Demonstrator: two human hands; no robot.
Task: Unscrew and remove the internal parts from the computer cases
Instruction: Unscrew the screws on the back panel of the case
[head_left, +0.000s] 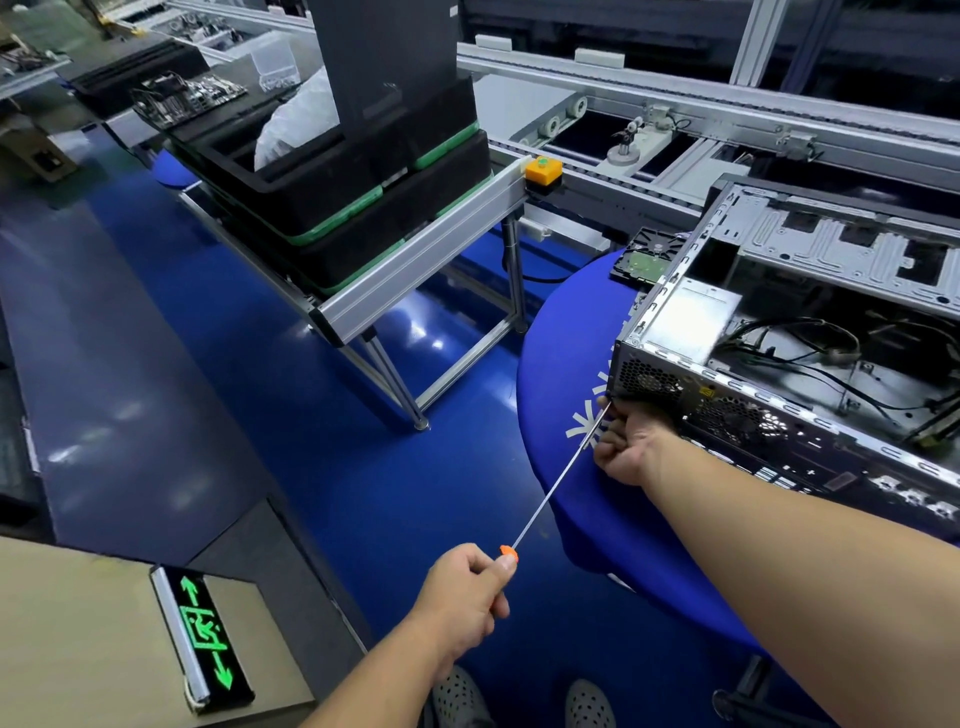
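A: Now, which step?

B: Loosening a rear screw. The left hand (465, 587) grips the screwdriver (558, 480); the right hand (626, 449), curled, steadies its tip against the case (779, 364), at three o'clock on the bench (571, 322).

A: Next?

B: Probably steady turning, tip seated.

The left hand (467, 592) sits low in view at the end of a bare forearm, fingers curled into a fist around the orange handle of a long screwdriver (556, 486), thumb on top. The right arm stretches forward from the lower right, bare to the wrist. The right hand (626, 447) is at the lower corner of the computer case (727, 395), fingers curled beside the screwdriver's shaft near its tip.
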